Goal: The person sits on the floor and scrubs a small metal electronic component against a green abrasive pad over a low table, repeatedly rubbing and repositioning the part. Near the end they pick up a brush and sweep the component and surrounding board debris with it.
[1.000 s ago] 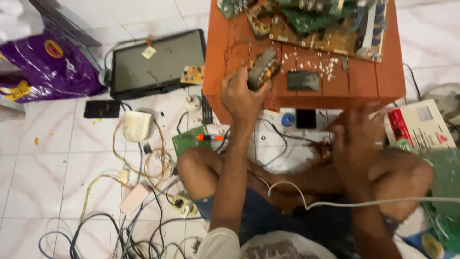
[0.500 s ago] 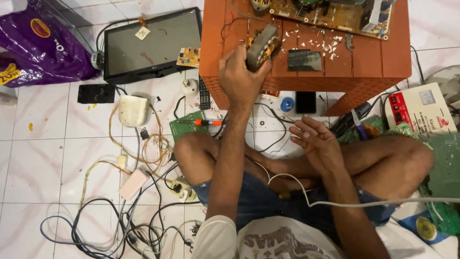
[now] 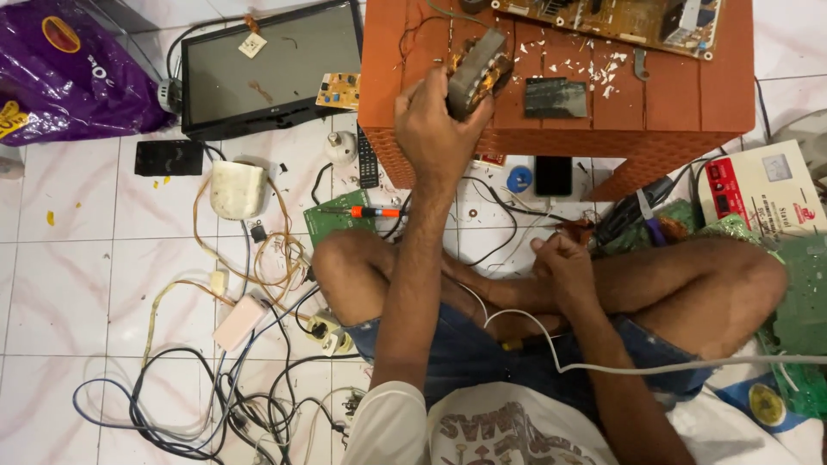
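One transformer sits on the near edge of the orange counter, and the left hand has its fingers closed around it. The right hand rests by the knee with fingers curled near one white wire; I cannot tell if it grips anything. One circuit board at the far edge is cut off at the top.

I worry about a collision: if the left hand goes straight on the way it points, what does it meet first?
Probably the circuit board at the far edge of the stool; the left hand holds a transformer, and depth is unclear.
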